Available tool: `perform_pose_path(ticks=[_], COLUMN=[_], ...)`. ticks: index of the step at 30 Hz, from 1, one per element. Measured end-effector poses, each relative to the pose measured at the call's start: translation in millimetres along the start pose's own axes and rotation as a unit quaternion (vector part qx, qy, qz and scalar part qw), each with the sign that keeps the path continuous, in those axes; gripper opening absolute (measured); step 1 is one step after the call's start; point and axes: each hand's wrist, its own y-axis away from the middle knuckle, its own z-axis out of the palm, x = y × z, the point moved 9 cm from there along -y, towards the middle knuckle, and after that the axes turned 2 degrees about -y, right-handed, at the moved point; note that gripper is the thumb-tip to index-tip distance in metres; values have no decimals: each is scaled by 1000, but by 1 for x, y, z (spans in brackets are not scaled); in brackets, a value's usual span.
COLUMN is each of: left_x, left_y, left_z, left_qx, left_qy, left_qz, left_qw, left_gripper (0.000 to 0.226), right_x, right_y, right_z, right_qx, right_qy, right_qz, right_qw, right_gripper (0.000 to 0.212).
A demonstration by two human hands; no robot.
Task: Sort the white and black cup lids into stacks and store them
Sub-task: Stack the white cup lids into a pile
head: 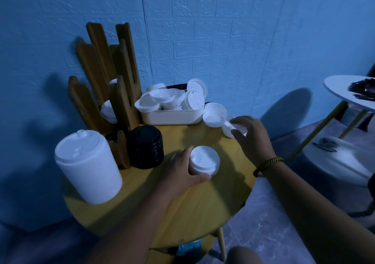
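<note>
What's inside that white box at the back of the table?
The white box holds a loose heap of white lids, some lying flat and some leaning on edge. The heap covers the bottom of the box, so anything lying under it cannot be seen.

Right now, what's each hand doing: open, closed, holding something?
Left hand: grip closed round a short stack of white lids.
Right hand: grip pinching a loose white lid.
</note>
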Motion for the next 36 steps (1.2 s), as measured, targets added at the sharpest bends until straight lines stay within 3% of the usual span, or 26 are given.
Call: perform_pose_path(ticks=[3,5,7,8,10,13,18,22,26,36], left_x=[0,0,-2,-4,-7,-9,-14,-20,-20,-17], left_y=[0,0,1,2,5,10,14,17,19,20], left_z=[0,0,-1,-2,-5,-6,-5,-4,-3,-3], left_qx=[9,11,5,1,4,3,-19,-32,-23,-12], left_qy=[5,2,0,3,12,2,8,32,29,6], left_qz=[3,1,-6,-12,-17,-10,-15,-31,-24,-9], left_qw=[1000,1000,1000,1000,1000,1000,1000,999,999,1000], left_gripper=[95,91,93,96,96,93,92,109,107,102], right_x=[0,9,14,18,20,3,-16,-38,-58,-62], right_y=[18,35,58,69,83,82,77,77,86,87], right_z=[-1,23,58,70,77,65,60,68,81,83], right_qx=[37,19,-29,-60,-109,-152,-200,-190,-216,-160], right_qy=[-250,-430,-524,-506,-415,-293,-105,-100,-74,99], right_qz=[118,246,361,395,401,329,211,94,0,17], right_qw=[960,869,771,765,809,885,951,972,973,982], right_gripper=[17,17,26,30,30,24,37,60,51,62])
